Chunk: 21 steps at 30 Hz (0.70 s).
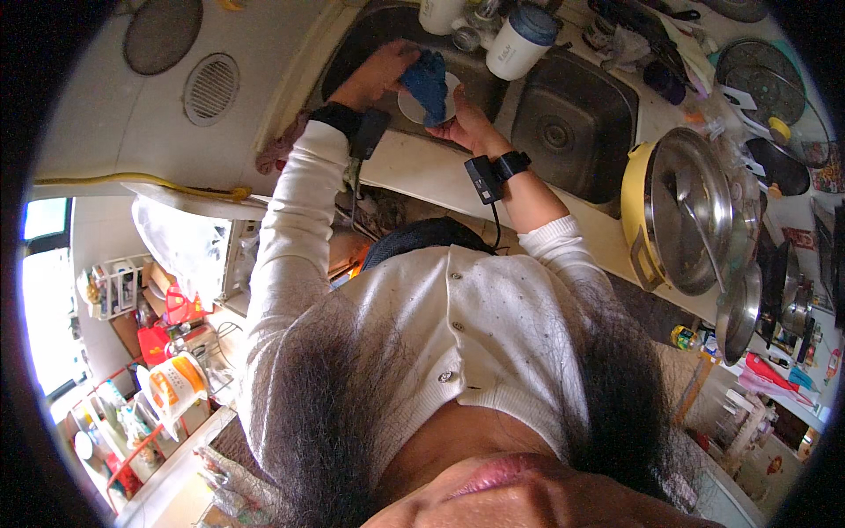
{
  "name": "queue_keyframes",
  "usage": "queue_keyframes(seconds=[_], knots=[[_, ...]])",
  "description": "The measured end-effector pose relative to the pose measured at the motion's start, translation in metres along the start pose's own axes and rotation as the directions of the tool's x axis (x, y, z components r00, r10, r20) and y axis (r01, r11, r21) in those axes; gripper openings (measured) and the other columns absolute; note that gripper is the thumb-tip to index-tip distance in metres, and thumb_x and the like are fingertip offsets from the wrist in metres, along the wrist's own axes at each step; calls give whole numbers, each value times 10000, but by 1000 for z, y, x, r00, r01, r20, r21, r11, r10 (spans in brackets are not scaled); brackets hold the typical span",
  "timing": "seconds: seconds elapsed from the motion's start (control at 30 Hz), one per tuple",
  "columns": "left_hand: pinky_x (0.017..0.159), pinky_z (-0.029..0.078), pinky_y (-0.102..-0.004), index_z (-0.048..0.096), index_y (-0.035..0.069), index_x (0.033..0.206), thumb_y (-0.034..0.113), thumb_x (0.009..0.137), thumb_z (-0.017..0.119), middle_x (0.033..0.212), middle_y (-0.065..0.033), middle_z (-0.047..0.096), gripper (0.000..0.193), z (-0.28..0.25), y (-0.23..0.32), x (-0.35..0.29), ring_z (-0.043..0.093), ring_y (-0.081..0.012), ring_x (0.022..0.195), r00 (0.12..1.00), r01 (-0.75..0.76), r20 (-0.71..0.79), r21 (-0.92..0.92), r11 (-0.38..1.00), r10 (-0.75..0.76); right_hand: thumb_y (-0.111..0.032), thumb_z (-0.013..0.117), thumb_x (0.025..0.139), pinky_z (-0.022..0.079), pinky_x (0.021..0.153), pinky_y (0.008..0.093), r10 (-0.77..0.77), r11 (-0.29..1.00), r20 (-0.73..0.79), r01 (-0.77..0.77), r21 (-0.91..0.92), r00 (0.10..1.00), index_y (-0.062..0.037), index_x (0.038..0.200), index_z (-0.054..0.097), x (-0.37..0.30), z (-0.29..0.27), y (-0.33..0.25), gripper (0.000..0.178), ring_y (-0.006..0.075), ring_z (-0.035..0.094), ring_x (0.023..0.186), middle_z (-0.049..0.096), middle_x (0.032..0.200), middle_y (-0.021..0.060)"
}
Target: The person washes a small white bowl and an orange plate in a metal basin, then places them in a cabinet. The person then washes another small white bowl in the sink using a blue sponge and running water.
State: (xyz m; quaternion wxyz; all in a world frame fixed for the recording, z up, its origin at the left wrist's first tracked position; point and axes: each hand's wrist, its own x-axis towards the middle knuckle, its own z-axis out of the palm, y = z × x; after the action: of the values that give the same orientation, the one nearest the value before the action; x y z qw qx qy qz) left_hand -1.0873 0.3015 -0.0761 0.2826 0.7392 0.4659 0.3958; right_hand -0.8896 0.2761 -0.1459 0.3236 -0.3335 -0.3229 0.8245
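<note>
Over the left sink basin, a small round white dish (411, 109) is held up at its near right edge by my right hand (471, 128). My left hand (380, 74) is closed on a dark blue cloth (427, 85), which lies bunched across the dish and covers much of it. The left fingertips are partly hidden by the cloth. Some right-hand fingers are out of sight beneath the dish. Each wrist wears a black band with a small box on it.
The right sink basin (563, 123) lies beside my right hand. A white canister with a blue lid (519, 46) stands behind the basins. On the right counter sit a yellow pot (637, 198) with a metal ladle (700, 224) in it, and several pans.
</note>
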Motion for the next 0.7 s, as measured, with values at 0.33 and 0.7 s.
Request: queue_keyframes(seconds=[0.33,0.7], knots=[[928,409,-471,517,95,1233,321,743,604,1133,-211,559,546,76,-27,-29,498,-398,1098,993,-62,115,620,782,-13,-572,320,907,544,726,410,-33,994,54,27,108,998,-121,1216,437,14,-7,6,559,217,607,895,569,1098,86],[798,488,-433,590,19,998,214,783,596,952,-174,638,290,70,-25,-11,603,-351,943,984,-108,181,621,776,-7,-643,283,870,524,795,372,40,999,93,-41,3,995,-113,1339,288,0,2,5,708,241,562,974,466,1228,110]])
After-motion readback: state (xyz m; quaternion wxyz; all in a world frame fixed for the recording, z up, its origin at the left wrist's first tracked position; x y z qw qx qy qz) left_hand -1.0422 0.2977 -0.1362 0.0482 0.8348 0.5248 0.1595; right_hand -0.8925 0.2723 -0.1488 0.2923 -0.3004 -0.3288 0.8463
